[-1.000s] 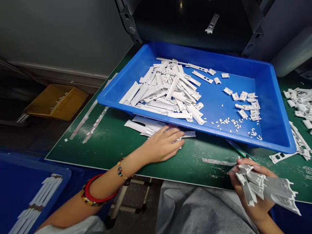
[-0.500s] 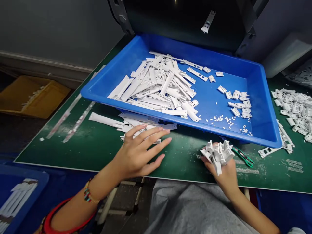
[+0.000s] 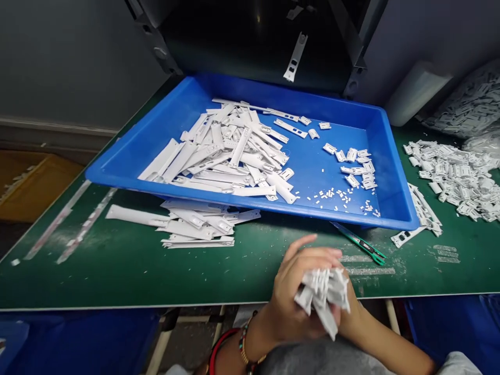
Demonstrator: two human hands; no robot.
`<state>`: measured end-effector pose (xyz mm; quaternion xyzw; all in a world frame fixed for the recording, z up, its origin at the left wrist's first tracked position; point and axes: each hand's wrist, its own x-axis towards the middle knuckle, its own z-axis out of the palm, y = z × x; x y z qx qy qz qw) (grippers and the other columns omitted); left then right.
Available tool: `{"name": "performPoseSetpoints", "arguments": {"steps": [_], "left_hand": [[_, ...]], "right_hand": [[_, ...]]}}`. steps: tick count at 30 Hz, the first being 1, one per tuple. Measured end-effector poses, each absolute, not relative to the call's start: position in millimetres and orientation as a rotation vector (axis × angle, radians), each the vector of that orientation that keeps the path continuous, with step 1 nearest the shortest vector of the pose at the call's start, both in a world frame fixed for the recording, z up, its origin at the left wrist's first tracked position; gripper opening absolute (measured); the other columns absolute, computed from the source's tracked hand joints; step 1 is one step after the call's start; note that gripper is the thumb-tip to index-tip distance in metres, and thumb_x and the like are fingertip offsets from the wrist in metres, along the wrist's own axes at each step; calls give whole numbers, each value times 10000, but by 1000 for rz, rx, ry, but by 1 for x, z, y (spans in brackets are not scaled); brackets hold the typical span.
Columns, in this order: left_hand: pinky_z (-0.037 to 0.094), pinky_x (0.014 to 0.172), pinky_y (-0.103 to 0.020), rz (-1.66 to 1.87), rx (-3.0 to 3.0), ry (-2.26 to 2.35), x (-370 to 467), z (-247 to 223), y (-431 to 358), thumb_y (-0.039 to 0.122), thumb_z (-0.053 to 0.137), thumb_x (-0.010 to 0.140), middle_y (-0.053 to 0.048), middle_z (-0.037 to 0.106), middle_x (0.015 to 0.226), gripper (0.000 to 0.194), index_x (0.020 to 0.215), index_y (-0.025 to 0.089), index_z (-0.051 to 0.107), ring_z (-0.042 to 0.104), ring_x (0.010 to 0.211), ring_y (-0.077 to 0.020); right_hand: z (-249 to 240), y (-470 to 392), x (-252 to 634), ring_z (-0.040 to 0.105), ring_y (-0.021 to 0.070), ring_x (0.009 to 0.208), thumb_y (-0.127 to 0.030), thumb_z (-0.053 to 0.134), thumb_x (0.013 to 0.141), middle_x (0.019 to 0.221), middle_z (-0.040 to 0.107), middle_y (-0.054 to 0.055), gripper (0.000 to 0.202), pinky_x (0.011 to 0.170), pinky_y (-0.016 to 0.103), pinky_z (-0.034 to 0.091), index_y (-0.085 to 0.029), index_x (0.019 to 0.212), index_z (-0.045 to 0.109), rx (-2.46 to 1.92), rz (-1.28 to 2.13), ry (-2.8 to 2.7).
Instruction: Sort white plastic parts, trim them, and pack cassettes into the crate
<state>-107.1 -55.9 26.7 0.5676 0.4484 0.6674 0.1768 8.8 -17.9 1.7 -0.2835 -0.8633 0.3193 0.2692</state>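
A bundle of white plastic pieces (image 3: pixel 324 297) is held between my two hands, low in front of me at the table's near edge. My left hand (image 3: pixel 291 291) wraps round the bundle from the left, its fingers bent over the top. Behind and to the right, my right hand (image 3: pixel 349 304) grips the same bundle, with its fingers mostly hidden. Just beyond the hands lies a green cutter (image 3: pixel 367 249). A pile of long white strips (image 3: pixel 195 224) rests on the green table (image 3: pixel 117 281) to the left.
A large blue tray (image 3: pixel 250 200) holds long white pieces, short pieces and tiny bits. On its right lies a heap of small white parts (image 3: pixel 461 177), with a filled clear bag (image 3: pixel 472 99) behind. One white piece (image 3: pixel 296 56) lies on the dark surface beyond. At far left is a yellow bin (image 3: pixel 47 182).
My left hand has moved right, from above the strip pile to the bundle, and closed round it. My right hand has brought the bundle nearer to me. The view has shifted.
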Motion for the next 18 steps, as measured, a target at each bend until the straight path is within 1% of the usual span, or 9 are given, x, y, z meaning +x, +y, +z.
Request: {"name": "performPoseSetpoints", "arguments": {"steps": [2,4,7,9,13,16,18], "left_hand": [[517,938,-466,1943,1645,1156,-105,22,-57,208,686,788,-54,711,920,362,1105,195,511,711,858,-230],[554,859,-440,1947,1644,1088,-104,16,-56,258,707,824,-72,706,932,376,1130,200,496,700,855,-230],[547,862,-425,1896,1640,1141,-103,10,-54,306,769,809,-85,699,972,437,1130,205,491,680,902,-228],[536,885,-440,1848,1610,1201,-102,7,-53,289,758,819,-92,698,999,416,1126,210,487,673,932,-232],[545,861,-453,1794,1553,1237,-100,6,-53,216,668,856,-104,691,1007,329,1126,217,481,671,950,-247],[539,848,-418,1810,1553,1242,-99,4,-53,164,653,831,-91,681,1003,354,1133,215,476,661,945,-230],[532,851,-402,1819,1549,1235,-99,3,-53,163,659,825,-81,675,1001,370,1141,217,473,651,957,-224]], "right_hand": [[6,-16,9,657,215,830,-212,457,882,869,686,46,148,755,355,566,-233,938,593,-712,845,-2304],[12,-14,7,647,214,770,-173,455,866,825,682,39,164,719,352,561,-237,935,590,-647,784,-2302],[15,-10,3,615,202,653,-148,431,856,732,658,25,177,611,330,533,-240,859,582,-659,668,-2343],[13,-8,2,611,192,639,-142,420,858,733,662,23,183,582,314,519,-239,828,571,-709,675,-2334],[6,-7,5,625,187,666,-172,467,875,796,699,20,144,603,296,539,-248,892,589,-664,787,-2301],[-4,-10,8,635,194,726,-188,466,899,856,705,36,163,662,311,560,-247,978,596,-695,785,-2264],[-10,-13,9,641,199,780,-192,460,909,892,707,43,178,709,325,566,-246,1016,591,-715,769,-2234]]}}
